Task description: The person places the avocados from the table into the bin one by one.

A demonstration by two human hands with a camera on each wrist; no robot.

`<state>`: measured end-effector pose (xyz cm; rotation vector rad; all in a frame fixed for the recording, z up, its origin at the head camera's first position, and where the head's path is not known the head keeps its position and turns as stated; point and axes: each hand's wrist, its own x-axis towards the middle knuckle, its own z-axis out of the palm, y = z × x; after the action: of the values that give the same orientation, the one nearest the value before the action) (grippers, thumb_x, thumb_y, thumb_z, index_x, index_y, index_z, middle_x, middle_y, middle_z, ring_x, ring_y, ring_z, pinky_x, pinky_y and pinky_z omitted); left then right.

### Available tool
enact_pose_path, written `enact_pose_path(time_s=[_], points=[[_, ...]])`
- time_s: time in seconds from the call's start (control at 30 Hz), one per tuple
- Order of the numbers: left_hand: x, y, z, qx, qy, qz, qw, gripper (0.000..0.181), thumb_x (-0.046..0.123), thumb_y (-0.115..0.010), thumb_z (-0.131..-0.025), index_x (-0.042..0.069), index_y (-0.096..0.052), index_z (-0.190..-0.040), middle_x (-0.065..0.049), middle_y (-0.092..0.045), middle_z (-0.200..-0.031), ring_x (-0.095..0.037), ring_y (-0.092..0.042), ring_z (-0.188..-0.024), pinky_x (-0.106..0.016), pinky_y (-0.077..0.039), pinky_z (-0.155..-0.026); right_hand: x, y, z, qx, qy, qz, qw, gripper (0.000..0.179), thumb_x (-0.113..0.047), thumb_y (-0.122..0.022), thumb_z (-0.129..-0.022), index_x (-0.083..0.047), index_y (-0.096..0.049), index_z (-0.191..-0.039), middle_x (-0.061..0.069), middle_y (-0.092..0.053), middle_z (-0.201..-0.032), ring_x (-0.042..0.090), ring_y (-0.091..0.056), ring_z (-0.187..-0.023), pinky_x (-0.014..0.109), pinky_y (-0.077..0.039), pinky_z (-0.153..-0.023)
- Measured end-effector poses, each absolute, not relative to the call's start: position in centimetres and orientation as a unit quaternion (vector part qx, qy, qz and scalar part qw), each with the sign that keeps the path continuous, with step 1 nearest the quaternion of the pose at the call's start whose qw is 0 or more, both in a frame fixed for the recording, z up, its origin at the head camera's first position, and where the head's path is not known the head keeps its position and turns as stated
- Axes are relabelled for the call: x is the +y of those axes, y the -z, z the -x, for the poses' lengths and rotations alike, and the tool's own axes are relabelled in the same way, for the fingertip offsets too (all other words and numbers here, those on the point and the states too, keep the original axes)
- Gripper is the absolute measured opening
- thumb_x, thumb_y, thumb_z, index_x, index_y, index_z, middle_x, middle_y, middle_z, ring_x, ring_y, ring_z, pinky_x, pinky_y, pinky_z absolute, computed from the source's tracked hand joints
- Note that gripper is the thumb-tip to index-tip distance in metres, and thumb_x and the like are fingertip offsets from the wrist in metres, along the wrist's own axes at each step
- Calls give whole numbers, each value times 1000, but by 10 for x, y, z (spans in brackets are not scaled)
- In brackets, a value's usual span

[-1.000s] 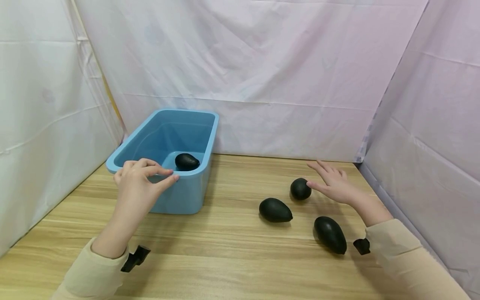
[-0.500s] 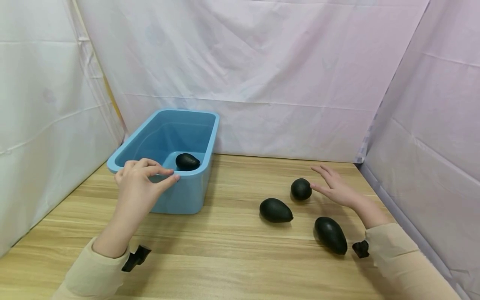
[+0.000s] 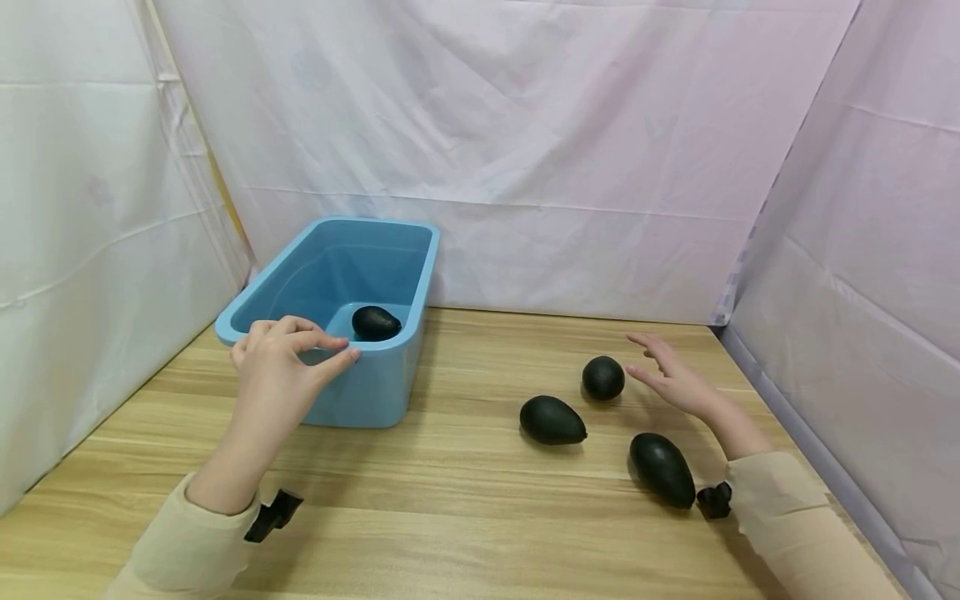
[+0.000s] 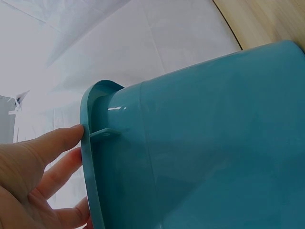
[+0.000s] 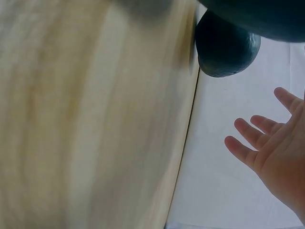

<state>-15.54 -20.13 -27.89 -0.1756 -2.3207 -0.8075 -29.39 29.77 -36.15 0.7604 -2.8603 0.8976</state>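
A blue plastic bin [image 3: 367,387] stands at the left, with one dark avocado [image 3: 376,323] lying inside. My left hand [image 3: 279,367] pinches the bin's near rim between thumb and fingers; in the left wrist view the thumb [image 4: 62,141] touches the rim's edge. Three more dark avocados lie on the table to the right: one seen end-on [image 3: 603,378], one in the middle [image 3: 552,420] and one nearest me [image 3: 662,470]. My right hand [image 3: 675,383] hovers just right of the end-on avocado, fingers spread and holding nothing.
The wooden table [image 3: 450,533] is enclosed by white cloth at the back [image 3: 525,150], left and right. A black wrist mount [image 3: 714,500] on the right sleeve sits close to the nearest avocado.
My right hand has drawn slightly right and back from the end-on avocado, so a small gap now shows between them. The left hand and the bin have stayed in place.
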Motion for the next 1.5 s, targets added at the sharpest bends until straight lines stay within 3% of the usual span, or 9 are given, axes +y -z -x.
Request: enact_pose_path(time_s=[0.4, 0.87, 1.1, 1.5], points=[[-201, 280, 155, -887, 310, 67, 334, 19, 24, -79, -68, 11, -74, -80, -4, -57, -88, -29, -39, -92, -57, -13, -85, 298, 369, 295, -909, -336, -246, 14, 56, -24, -47, -94, -10, -22, -142, 25, -30, -136, 46, -35, -117, 64, -26, -87], [-200, 279, 155, -888, 313, 68, 330, 20, 24, -79, -69, 10, -74, -81, -5, -57, -88, -30, -38, -94, -58, -13, -85, 301, 377, 301, -902, -353, -245, -38, 59, -30, -49, -93, -8, -23, -141, 29, -40, -126, 44, -42, -112, 57, -32, -88], [-200, 279, 155, -887, 315, 68, 329, 19, 23, -79, -69, 10, -74, -81, -5, -57, -89, -30, -39, -93, -58, -12, -86, 302, 379, 303, -900, -357, -245, -58, 58, -32, -50, -92, -14, -24, -141, 25, -47, -119, 41, -47, -107, 53, -38, -84], [-200, 279, 156, -887, 311, 67, 334, 19, 23, -79, -68, 10, -74, -81, -5, -57, -88, -30, -39, -93, -58, -14, -85, 299, 381, 305, -900, -350, -243, -88, 61, -34, -54, -90, -16, -24, -141, 26, -42, -124, 42, -45, -110, 53, -38, -85]])
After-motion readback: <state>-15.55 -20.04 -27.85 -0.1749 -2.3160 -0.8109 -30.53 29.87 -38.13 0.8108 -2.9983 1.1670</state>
